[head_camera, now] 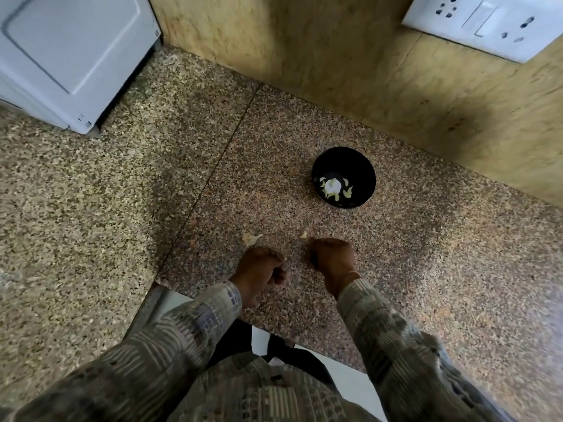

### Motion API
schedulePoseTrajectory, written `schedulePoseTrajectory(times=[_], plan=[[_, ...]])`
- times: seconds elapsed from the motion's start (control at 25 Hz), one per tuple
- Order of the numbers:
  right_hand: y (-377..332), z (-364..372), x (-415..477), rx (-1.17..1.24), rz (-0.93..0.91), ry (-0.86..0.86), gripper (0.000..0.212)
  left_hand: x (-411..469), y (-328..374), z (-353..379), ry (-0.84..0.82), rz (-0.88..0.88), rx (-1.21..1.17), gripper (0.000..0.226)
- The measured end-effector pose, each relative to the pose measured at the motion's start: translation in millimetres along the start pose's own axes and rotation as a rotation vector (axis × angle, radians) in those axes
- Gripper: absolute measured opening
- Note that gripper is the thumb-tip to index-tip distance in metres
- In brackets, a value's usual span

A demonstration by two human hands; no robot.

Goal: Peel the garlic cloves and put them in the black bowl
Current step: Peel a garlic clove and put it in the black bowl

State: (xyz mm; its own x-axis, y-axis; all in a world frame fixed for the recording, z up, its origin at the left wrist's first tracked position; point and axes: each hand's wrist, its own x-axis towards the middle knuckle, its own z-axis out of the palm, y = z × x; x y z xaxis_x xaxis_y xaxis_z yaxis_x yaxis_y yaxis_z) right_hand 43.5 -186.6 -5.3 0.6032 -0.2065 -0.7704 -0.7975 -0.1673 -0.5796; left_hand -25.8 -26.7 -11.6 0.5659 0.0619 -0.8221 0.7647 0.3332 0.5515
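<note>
The black bowl (362, 166) stands on the speckled stone counter (426, 254) near the back wall, with several peeled garlic cloves (335, 187) in its bottom. An unpeeled garlic piece (251, 238) lies on the counter just beyond my left hand (262, 272). A small pale scrap of garlic (303, 234) lies just beyond my right hand (332, 257). Both hands hover low over the counter, a short gap apart, fingers curled inward. Nothing shows in either hand, and the insides of the fingers are hidden.
A white appliance (70, 50) stands at the back left. The wooden wall panel (304, 50) carries a white socket plate (487, 22) at the top right. The counter's front edge (274, 327) runs just below my wrists.
</note>
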Motion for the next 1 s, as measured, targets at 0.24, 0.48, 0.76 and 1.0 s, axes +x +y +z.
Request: schedulePoseTrajectory(times=[0.24, 0.48, 0.76, 1.0], plan=[[6.9, -15.7, -29.9, 0.218, 0.015, -0.39, 0.015, -27.0, 5.1, -0.9, 0.056, 0.088, -0.103, 0.018], [3.0, -35.6, -5.8, -0.713, -0.716, -0.117, 0.012, -66.9, -32.6, 10.2, 0.202, 0.191, -0.36, 0.022], [-18.8, -22.8, 35.8, -1.203, -1.194, -0.24, 0.016, -105.6, -69.4, 19.0, 0.3, 0.221, -0.499, 0.015], [-4.7, -18.8, 53.1, -0.92, -1.033, -0.278, 0.011, -84.7, -67.5, 26.5, 0.281, 0.239, -0.539, 0.012]])
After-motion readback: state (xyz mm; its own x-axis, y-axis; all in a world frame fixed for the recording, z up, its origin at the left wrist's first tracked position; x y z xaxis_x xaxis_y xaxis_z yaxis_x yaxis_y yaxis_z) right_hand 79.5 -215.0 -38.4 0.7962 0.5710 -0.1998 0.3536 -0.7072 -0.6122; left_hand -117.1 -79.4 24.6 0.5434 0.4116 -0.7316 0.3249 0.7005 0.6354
